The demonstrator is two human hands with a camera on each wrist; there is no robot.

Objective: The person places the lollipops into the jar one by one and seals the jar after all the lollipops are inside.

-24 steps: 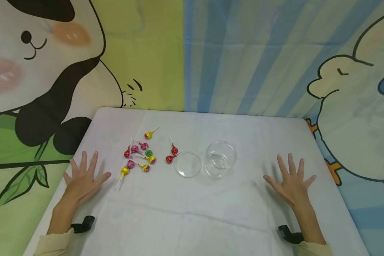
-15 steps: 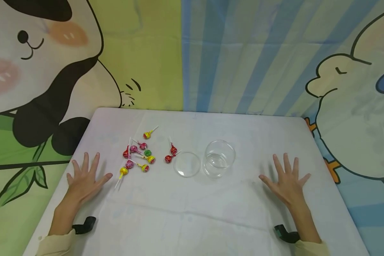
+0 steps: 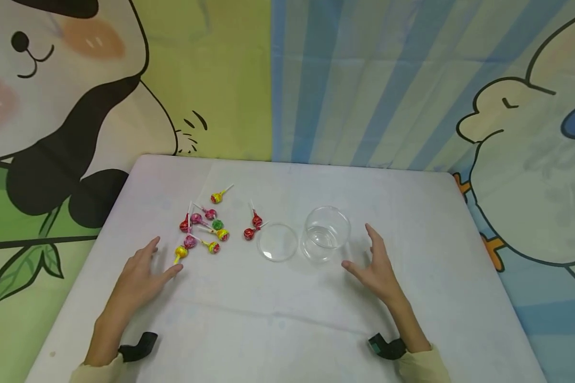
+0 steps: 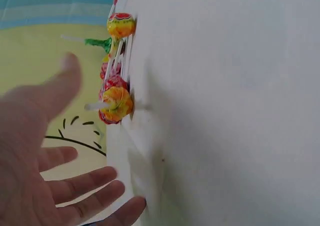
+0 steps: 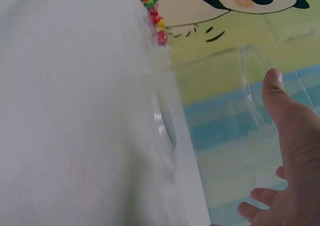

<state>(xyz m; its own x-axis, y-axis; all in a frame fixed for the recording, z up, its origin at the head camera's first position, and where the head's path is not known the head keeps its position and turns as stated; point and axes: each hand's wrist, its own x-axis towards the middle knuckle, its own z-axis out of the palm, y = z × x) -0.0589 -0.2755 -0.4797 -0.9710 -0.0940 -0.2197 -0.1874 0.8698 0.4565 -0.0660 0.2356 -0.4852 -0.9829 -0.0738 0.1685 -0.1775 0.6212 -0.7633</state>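
Near colourful lollipops and a clear, perhaps plastic jar respectively, the hands spread empty.

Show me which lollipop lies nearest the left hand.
The leftmost yellow lollipop in the head view; the other lollipops lie farther from the left hand.

Right grip has swung in beside the clear jar; left grip nearer the lollipops.
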